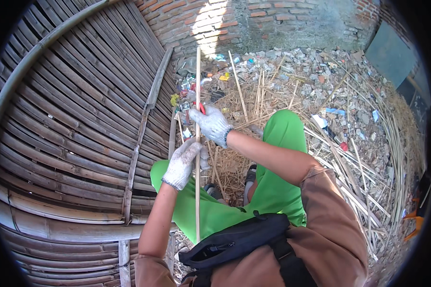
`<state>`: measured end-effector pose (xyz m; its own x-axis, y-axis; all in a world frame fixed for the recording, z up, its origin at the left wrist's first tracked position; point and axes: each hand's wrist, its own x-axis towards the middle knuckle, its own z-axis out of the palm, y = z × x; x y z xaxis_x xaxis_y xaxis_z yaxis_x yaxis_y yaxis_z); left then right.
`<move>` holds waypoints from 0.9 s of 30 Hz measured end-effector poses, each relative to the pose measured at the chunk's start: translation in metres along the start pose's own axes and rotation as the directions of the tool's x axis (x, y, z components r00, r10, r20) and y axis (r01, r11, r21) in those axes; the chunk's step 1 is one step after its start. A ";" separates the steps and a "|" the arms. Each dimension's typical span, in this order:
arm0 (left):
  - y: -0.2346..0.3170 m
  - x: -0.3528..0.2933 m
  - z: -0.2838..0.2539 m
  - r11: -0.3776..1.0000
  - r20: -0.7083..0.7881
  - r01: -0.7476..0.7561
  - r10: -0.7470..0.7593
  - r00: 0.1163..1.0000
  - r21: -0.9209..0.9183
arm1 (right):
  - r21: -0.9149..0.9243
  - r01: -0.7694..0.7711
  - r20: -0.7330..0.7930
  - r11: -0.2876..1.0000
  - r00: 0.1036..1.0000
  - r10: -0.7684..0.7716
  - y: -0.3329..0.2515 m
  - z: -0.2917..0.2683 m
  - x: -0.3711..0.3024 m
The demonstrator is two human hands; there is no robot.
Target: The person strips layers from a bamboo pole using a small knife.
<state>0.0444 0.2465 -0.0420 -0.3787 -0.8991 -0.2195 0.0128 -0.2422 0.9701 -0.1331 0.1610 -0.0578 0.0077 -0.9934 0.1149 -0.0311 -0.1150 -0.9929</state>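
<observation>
A long, pale bamboo strip stands lengthwise in front of me, its far end pointing at the brick wall and its near end over my lap. My left hand, in a white knitted glove, is closed around the strip near its middle. Just beyond it, my right hand, gloved the same way, is closed around a tool with a red handle, right against the strip. The fingers cover most of this tool, so its kind does not show.
Close on my left rises a bamboo slat wall. A brick wall stands ahead. Rubble and litter cover the ground, with shavings and loose bamboo strips. More strips lie in a pile to my right. A black bag rests at my waist.
</observation>
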 end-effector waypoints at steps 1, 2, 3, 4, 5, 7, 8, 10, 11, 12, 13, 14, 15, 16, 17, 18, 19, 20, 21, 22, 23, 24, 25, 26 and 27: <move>-0.001 0.007 0.006 0.998 0.014 0.013 -0.012 1.000 -0.054 | -0.014 0.007 -0.013 1.000 1.000 -0.007 -0.007 -0.006 -0.002; -0.006 0.009 0.016 0.988 -0.013 -0.029 0.027 1.000 -0.149 | -0.123 0.037 0.027 0.992 0.999 -0.034 -0.017 -0.013 -0.004; -0.006 0.013 0.016 0.989 -0.008 -0.039 0.038 0.999 -0.141 | -0.229 0.069 0.069 0.971 0.996 -0.055 -0.027 -0.021 -0.006; -0.005 0.017 0.016 0.990 -0.004 -0.050 0.050 0.999 -0.133 | -0.246 0.076 0.062 0.966 0.996 -0.062 -0.038 -0.031 -0.005; -0.007 0.021 0.018 0.987 0.014 -0.079 0.082 0.997 -0.140 | -0.271 -0.034 0.035 0.962 0.998 0.045 -0.047 -0.045 -0.004; -0.003 0.033 0.017 0.980 0.037 -0.119 0.126 0.991 -0.161 | -0.403 -0.055 0.025 0.914 0.997 0.071 -0.055 -0.077 0.007; -0.007 0.042 0.017 0.979 0.043 -0.112 0.121 0.992 -0.172 | -0.510 0.023 0.051 0.860 0.999 0.004 -0.053 -0.097 0.016; -0.007 0.049 0.006 0.977 0.005 -0.146 0.149 0.989 -0.158 | -0.647 0.103 0.159 0.756 0.987 0.002 -0.089 -0.106 0.017; -0.004 0.050 0.008 0.974 0.011 -0.149 0.153 0.988 -0.173 | -0.709 0.154 0.214 0.688 0.977 0.002 -0.101 -0.110 0.017; -0.002 0.054 0.009 0.974 0.014 -0.147 0.152 0.988 -0.174 | -0.762 0.209 0.270 0.614 0.963 0.007 -0.107 -0.114 0.020; 0.001 0.058 0.009 0.969 0.044 -0.130 0.142 0.989 -0.210 | -0.804 0.288 0.311 0.520 0.949 -0.044 -0.102 -0.116 0.029; 0.002 0.062 0.008 0.963 0.070 -0.110 0.131 0.989 -0.244 | -0.803 0.287 0.313 0.523 0.949 -0.041 -0.103 -0.114 0.027; 0.004 0.063 0.004 0.964 0.063 -0.106 0.125 0.990 -0.243 | -0.826 0.336 0.365 0.453 0.931 -0.025 -0.108 -0.107 0.022; 0.005 0.065 0.000 0.963 0.085 -0.074 0.099 0.991 -0.259 | -0.840 0.387 0.417 0.381 0.909 -0.005 -0.108 -0.101 0.018; 0.004 0.068 -0.001 0.960 0.112 -0.040 0.073 0.991 -0.277 | -0.849 0.416 0.436 0.327 0.900 -0.014 -0.097 -0.097 0.018; 0.004 0.072 0.000 0.960 0.107 -0.035 0.067 0.992 -0.279 | -0.846 0.417 0.439 0.332 0.898 -0.009 -0.086 -0.097 0.017; 0.003 0.077 0.002 0.956 0.108 -0.019 0.052 0.993 -0.292 | -0.834 0.438 0.452 0.335 0.891 -0.041 -0.076 -0.097 0.015; 0.002 0.082 0.005 0.953 0.109 -0.003 0.038 0.993 -0.301 | -0.822 0.458 0.461 0.338 0.884 -0.075 -0.069 -0.098 0.016; -0.001 0.089 0.007 0.957 0.099 0.002 0.028 0.995 -0.291 | -0.821 0.470 0.453 0.325 0.882 -0.130 -0.055 -0.100 0.022; -0.005 0.095 0.007 0.958 0.095 0.006 0.022 0.995 -0.288 | -0.818 0.470 0.454 0.331 0.881 -0.129 -0.044 -0.102 0.027; -0.009 0.101 0.009 0.938 0.147 0.050 0.001 0.989 -0.344 | -0.823 0.508 0.489 0.256 0.861 -0.138 -0.038 -0.104 0.028; -0.012 0.107 0.012 0.914 0.201 0.096 -0.017 0.980 -0.395 | -0.822 0.541 0.522 0.180 0.841 -0.145 -0.032 -0.106 0.030; -0.017 0.112 0.016 0.904 0.210 0.125 -0.040 0.977 -0.409 | -0.829 0.514 0.497 0.221 0.858 -0.129 -0.024 -0.109 0.028; -0.025 0.115 0.019 0.901 0.217 0.142 -0.054 0.975 -0.409 | -0.833 0.504 0.490 0.230 0.864 -0.118 -0.012 -0.111 0.026; -0.033 0.119 0.021 0.880 0.239 0.168 -0.065 0.969 -0.444 | -0.856 0.466 0.455 0.224 0.885 -0.099 0.001 -0.113 0.026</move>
<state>-0.0204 0.1548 -0.0983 -0.5891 -0.7682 -0.2507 0.3581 -0.5263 0.7712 -0.2461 0.1346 -0.0521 0.4650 -0.8657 0.1855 -0.8590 -0.4918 -0.1420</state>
